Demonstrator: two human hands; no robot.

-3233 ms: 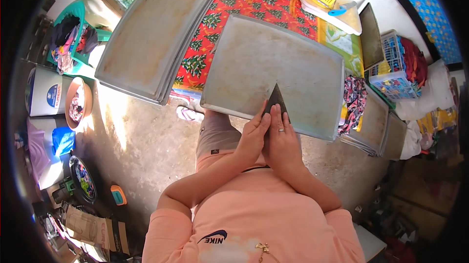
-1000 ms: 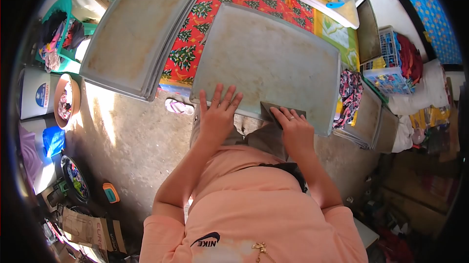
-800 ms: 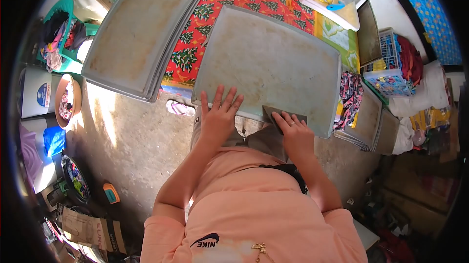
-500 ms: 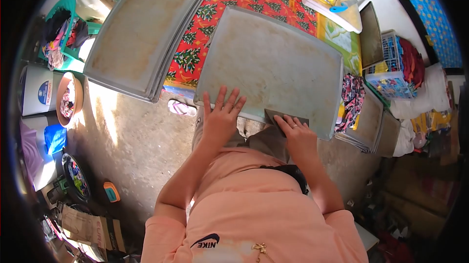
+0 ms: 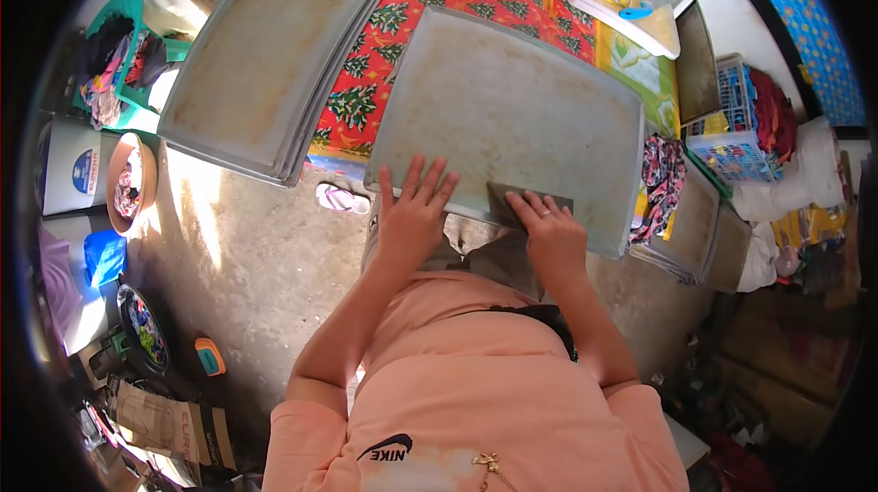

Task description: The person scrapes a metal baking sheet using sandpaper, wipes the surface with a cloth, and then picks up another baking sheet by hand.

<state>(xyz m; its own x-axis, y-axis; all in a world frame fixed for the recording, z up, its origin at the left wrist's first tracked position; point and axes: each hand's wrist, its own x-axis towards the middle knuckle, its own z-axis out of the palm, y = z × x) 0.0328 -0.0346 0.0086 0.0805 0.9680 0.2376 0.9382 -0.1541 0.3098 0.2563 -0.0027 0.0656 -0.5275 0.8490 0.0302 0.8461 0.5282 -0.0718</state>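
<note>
A large grey tray (image 5: 512, 99) with brownish stains lies on the table, its near edge over my lap. My left hand (image 5: 414, 218) rests on its near left part, fingers spread and holding nothing. Near the front edge, right of the middle, my right hand (image 5: 551, 231) has its fingers over a dark flat rectangular piece (image 5: 512, 202) pressed on the tray; the thumb is hidden. A stack of similar trays (image 5: 274, 53) stands to the left.
A red tablecloth (image 5: 355, 108) with tree prints covers the table. A white tub (image 5: 640, 26) with a yellow rack is at the back right. Crumpled patterned cloth (image 5: 660, 181) lies beside the tray. Slippers (image 5: 343, 199) are on the floor. A blue basket (image 5: 732, 149) stands right.
My right hand and the dark piece have moved slightly left and away from me across the tray. My left hand has shifted only slightly.
</note>
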